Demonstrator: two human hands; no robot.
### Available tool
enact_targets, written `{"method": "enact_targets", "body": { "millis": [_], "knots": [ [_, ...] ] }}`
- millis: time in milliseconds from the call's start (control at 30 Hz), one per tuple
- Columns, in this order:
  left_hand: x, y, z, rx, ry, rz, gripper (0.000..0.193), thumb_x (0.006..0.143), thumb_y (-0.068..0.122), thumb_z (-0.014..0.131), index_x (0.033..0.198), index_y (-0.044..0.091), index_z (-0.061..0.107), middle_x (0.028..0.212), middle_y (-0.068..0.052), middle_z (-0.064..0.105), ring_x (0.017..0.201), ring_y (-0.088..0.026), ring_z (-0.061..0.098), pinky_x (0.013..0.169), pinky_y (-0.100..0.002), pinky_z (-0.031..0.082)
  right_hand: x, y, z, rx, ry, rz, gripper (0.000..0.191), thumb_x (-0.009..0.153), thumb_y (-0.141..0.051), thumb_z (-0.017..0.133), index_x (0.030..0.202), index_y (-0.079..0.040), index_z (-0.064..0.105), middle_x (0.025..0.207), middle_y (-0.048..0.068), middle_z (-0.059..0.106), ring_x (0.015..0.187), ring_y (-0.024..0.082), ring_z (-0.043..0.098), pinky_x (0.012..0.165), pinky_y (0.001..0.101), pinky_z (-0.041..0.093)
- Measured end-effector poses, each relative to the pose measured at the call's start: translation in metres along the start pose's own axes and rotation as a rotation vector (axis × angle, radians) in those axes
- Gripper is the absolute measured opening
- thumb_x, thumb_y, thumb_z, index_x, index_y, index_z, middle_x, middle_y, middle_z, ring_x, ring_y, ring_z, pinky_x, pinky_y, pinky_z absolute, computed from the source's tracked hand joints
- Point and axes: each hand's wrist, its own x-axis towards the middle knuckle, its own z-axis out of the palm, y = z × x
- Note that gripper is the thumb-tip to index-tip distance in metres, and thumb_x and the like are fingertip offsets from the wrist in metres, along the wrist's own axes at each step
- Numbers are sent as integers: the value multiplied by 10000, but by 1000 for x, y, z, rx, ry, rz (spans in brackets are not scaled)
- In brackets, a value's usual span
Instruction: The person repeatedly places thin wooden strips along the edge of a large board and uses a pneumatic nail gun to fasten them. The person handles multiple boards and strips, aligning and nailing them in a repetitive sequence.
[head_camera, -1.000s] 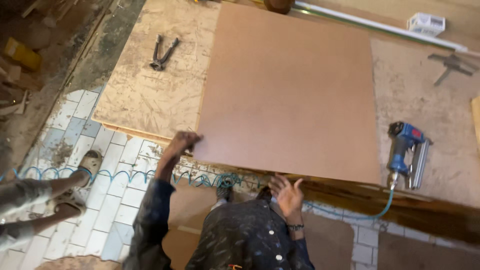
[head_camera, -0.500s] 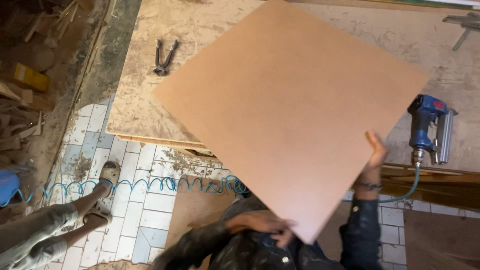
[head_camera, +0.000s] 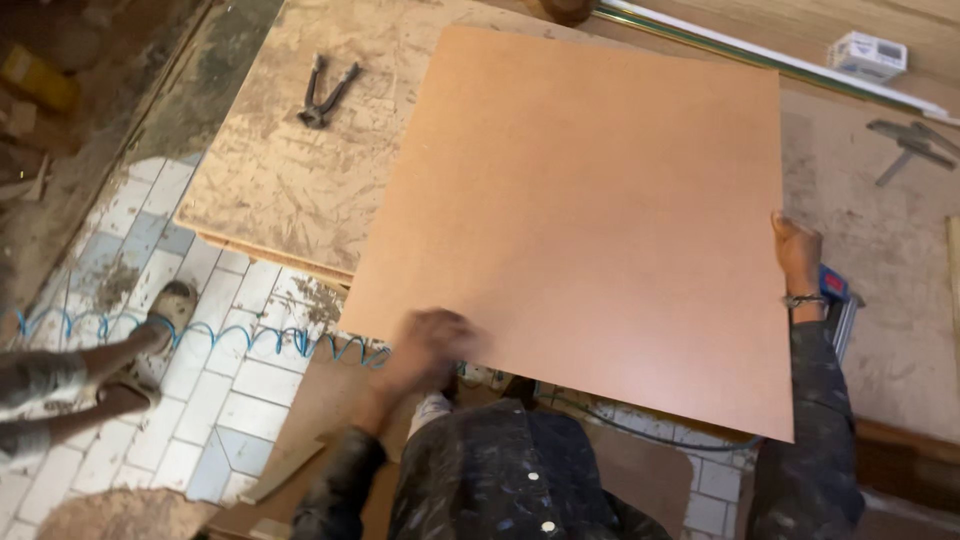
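A large square brown board (head_camera: 590, 220) is held over the workbench (head_camera: 270, 170), tilted, its near corner hanging past the bench edge above the tiled floor (head_camera: 200, 370). The left hand (head_camera: 425, 345) is pressed at the board's near edge; blurred, so finger state cannot be told. The right hand (head_camera: 797, 255) is clasped on the board's right edge, fingers wrapped behind it. Pincers (head_camera: 325, 92) are seen on the bench, well apart from the board. A blue coiled hose (head_camera: 200, 335) is laid across the floor, near another person's sandalled foot (head_camera: 160, 315)
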Motion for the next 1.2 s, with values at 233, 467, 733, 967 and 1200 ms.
{"method": "enact_targets", "body": {
  "millis": [233,467,733,967,1200],
  "knots": [
    [-77,-110,-1,12,133,-542,810,908,571,575,1570,162,349,1652,-226,194,1533,-387,142,1183,-619,135,-106,39,22,-299,-294,-97,396,929,-377,755,907,12,685,757,249,689,711,375,694,652,471,540],
    [-77,-134,21,206,36,-477,1013,800,710,535,1583,130,258,1678,-164,164,1558,-300,129,1173,-627,135,-160,48,63,220,0,-56,315,889,-163,814,986,57,611,747,108,597,677,170,499,621,369,446],
    [-26,-157,25,246,110,-432,842,972,570,485,1664,144,263,1745,-99,221,1616,-345,172,1256,-580,174,-126,38,83,247,80,15,331,887,-96,848,877,30,542,703,57,436,671,145,355,593,371,353],
    [-16,-169,23,173,122,-355,845,960,541,547,1623,82,297,1682,-129,302,1558,-346,238,1211,-594,184,-116,18,81,182,140,-98,490,867,-28,868,759,-35,389,735,-48,314,714,118,288,584,335,273],
    [-18,-166,36,199,171,-371,797,961,538,613,1601,106,412,1657,-129,395,1550,-323,323,1211,-594,224,-113,15,77,208,81,-31,560,898,16,852,772,-57,312,719,-8,259,696,122,258,575,348,249]
  ]
}}
